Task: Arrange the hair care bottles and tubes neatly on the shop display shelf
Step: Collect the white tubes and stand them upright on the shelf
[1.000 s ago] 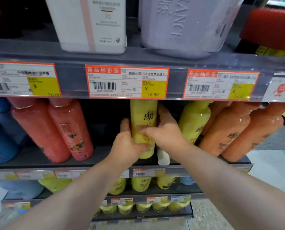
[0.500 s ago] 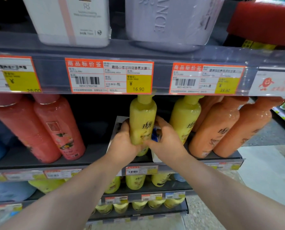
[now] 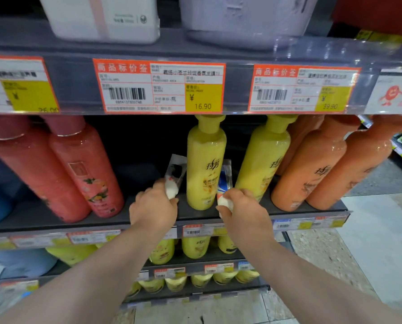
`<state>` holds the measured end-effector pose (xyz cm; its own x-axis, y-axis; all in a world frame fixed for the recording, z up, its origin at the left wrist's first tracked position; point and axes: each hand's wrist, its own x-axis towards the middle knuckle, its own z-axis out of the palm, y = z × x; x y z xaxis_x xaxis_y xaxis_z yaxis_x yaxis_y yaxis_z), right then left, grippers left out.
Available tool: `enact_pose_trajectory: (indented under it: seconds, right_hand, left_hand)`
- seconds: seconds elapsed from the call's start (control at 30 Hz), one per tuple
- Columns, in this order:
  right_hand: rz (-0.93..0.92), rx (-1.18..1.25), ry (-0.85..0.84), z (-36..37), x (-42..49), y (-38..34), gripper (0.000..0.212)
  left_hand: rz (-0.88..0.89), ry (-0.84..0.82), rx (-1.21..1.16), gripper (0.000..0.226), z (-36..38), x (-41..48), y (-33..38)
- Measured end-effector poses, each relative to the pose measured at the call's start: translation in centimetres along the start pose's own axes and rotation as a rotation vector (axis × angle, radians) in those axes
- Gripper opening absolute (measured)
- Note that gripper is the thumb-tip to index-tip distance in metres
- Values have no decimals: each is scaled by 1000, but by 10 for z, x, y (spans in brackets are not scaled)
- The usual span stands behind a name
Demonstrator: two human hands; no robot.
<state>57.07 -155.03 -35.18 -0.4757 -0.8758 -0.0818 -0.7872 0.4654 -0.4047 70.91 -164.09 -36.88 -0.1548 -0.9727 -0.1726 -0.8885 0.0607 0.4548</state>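
Standing two small tubes cap-down on the middle shelf, either side of the centre yellow bottle, mid-frame. Skipping the coral bottles at left, untouched. Gripping the silver-black tube with the left hand, fingers curled round its white cap end, crimped end up and leaning toward the bottle; cannot tell if touching. Pinching the blue-white tube at its white cap with the right hand, wedged between the centre bottle and the second yellow bottle. Leaving the orange bottles at right alone. To do well: seat both caps flat on the shelf, lean the tubes on the bottle for support, let go one hand at a time. Probably light and tippy, so ease off slowly, avoid nudging the centre bottle.
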Motion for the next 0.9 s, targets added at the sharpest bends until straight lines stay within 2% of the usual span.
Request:
enact_pose_trajectory:
  seconds: [0.13,0.4,0.53,0.67,0.77,0.9]
  right_hand:
    - [26,87,55,-5,-8,2,29]
    - [206,278,-79,-15,-14,2,40]
    - [349,416,-186,-16,-14,0,35]
    - [324,357,-195,-17,-9,-3,42]
    - [322,265,-195,-23,-11,-3,48]
    - [374,361,-165,-31,-28,-2,51]
  left_hand:
    - [-23,-22,-92,54,-2,-5,-2]
    - [-116,-102,-270,72,-9,-17,-4]
    - [-147,-188,-237,58,-8,-28,-5]
    - [-146,-201,-175,49,-4,-33,-2]
    - [-87,-164,-273,40,-2,-37,-8]
    - [-48,-109,-431,39,-5,-55,-26]
